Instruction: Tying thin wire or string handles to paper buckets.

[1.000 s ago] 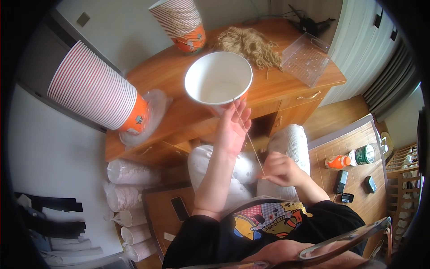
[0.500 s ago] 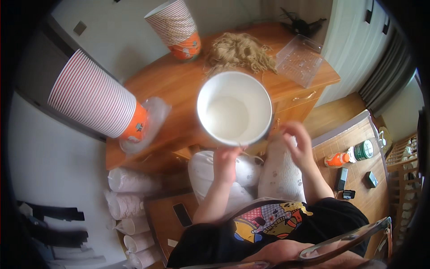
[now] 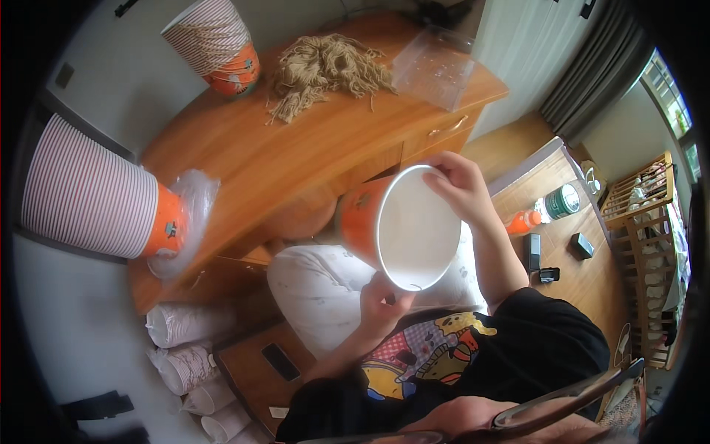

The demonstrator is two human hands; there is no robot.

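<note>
Wood, warm brown and smooth, forms the broad surface (image 3: 244,159) beyond the person's lap (image 3: 318,285). On its left part stands a tall stack of nested cups (image 3: 96,196), a long run of pale rims ending in orange, with crumpled clear plastic (image 3: 200,211) around its foot. Clear-wrapped cups (image 3: 188,325) lie in a row low at the left. Farther back on the surface stands a shorter stack (image 3: 229,59), orange at the bottom, with tan strands (image 3: 209,33) slung across its rims. Right of that lies a loose tangle of tan string (image 3: 325,70), and beside it a clear shallow tray (image 3: 436,70).

Next in size comes the single paper cup (image 3: 399,226), held in the air above the lap, on the near side of the surface. It is wide and flared, tipped so that its mouth opens toward the wearer and somewhat right. The inside is plain white, the rim white and rounded; the outer wall is bright orange with a small dark print, turning darker toward the base. The right hand (image 3: 458,185) has its fingers clamped on the upper right of the rim. The left hand (image 3: 381,307) touches the cup at the lower rim; its fingers are partly hidden, so whether they grip cannot be told. A dark phone (image 3: 281,362) lies left of the lap. Smallest is a thin, thread-like line (image 3: 419,286) at the lower rim.
</note>
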